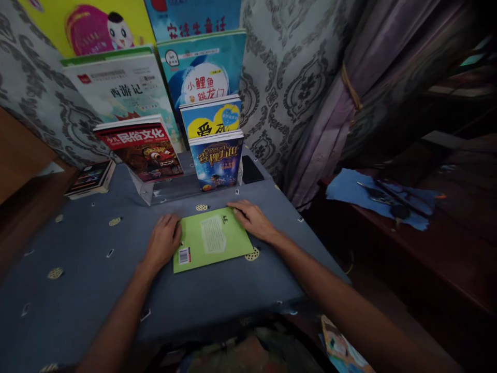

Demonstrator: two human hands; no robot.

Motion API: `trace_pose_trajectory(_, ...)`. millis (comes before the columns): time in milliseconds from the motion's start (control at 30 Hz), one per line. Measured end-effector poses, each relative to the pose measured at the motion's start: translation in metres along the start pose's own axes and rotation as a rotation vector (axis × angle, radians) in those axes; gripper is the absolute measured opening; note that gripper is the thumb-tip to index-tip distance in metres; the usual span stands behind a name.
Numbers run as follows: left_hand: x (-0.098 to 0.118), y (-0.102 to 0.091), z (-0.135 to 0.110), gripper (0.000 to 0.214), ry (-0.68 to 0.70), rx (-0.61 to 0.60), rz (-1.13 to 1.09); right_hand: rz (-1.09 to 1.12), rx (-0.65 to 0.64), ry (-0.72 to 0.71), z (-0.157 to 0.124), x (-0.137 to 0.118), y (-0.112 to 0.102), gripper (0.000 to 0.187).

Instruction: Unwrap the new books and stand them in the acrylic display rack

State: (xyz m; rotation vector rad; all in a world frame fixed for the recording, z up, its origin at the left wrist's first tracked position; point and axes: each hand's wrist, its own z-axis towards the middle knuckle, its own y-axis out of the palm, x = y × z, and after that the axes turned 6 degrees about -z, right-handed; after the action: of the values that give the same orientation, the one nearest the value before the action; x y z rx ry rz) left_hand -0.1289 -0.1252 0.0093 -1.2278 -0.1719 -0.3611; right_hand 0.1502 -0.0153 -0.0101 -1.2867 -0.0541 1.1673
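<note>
A thin green book [209,239] lies back cover up on the table, with a pale text panel and a barcode near its lower left corner. My left hand [162,239] is at its left edge, fingers curled and close together against the cover. At the upper right corner, my right hand [254,220] has its fingers along the top edge and grips the book there. The undersides of both hands are hidden.
Behind the green book, a clear acrylic stand [145,190] holds upright books, including a red-covered magazine [145,150] and a blue book [217,163]. A dark phone [251,170] lies right of it. Stacked books [91,178] sit at left. A blue cloth [349,194] bears tools at right.
</note>
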Motion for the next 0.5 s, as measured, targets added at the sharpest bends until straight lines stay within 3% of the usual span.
trace_pose_trajectory(167,0.007,-0.001,-0.001,0.026,-0.046,-0.055,0.125,0.044,0.022,0.022,-0.003,0.004,-0.002,0.039)
trace_pose_trajectory(300,0.015,-0.002,-0.002,0.028,-0.028,-0.029,0.181,0.059,0.030,0.042,-0.004,0.004,-0.002,0.039)
trace_pose_trajectory(400,0.026,-0.002,-0.004,0.028,0.071,-0.031,0.121,0.065,0.031,0.048,-0.004,0.004,-0.003,0.039)
trace_pose_trajectory(500,0.043,0.000,-0.010,0.033,0.236,-0.129,-0.003,0.064,0.037,0.050,-0.004,0.003,-0.004,0.039)
